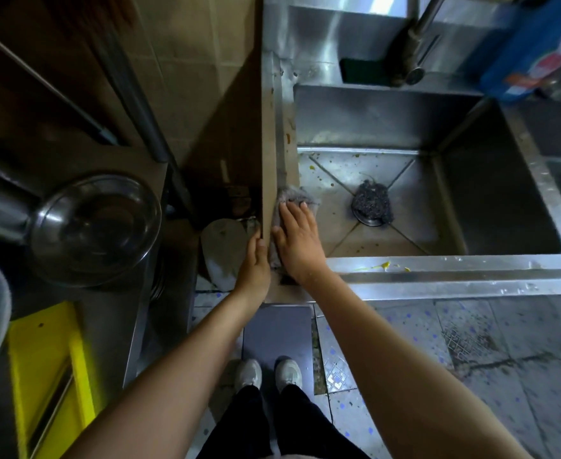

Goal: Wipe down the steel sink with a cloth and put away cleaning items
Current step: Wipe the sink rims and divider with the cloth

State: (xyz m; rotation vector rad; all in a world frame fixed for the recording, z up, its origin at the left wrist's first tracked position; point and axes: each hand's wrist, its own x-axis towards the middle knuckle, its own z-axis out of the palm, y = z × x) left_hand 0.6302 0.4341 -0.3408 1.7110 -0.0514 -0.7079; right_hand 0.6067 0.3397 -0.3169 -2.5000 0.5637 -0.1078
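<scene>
Got the right fingers (292, 215) straight and slightly spread, pressing flat on a grey cloth (297, 194) at the left rim of the sink (438, 264), close to the front-left corner. Only seeing the cloth's far end and a strip by the thumb, rest buried under the right hand (297, 243). Over on the left hand (255, 265), seeing fingers (254, 241) laid against the outer face of the brown side panel (267, 160), thumb on its near edge. Can't tell if that's a real pinch or just leaning, too dark there.

Down in the basin, spotted a dark steel-wool scrubber (371, 200) sitting right on the drain (369, 221) and covering most of it. Also yellow smears (385, 266) on the front rim, plus specks on the basin floor.

On the back ledge, a dark green sponge (365, 72) just beside the tap (416, 51), cut off at the top edge. Blue packet (537, 48) at the back-right corner, way too blurry to read. Left of the sink, made out a steel bowl (95, 230) in shadow and something yellow (49, 369), no idea what.
</scene>
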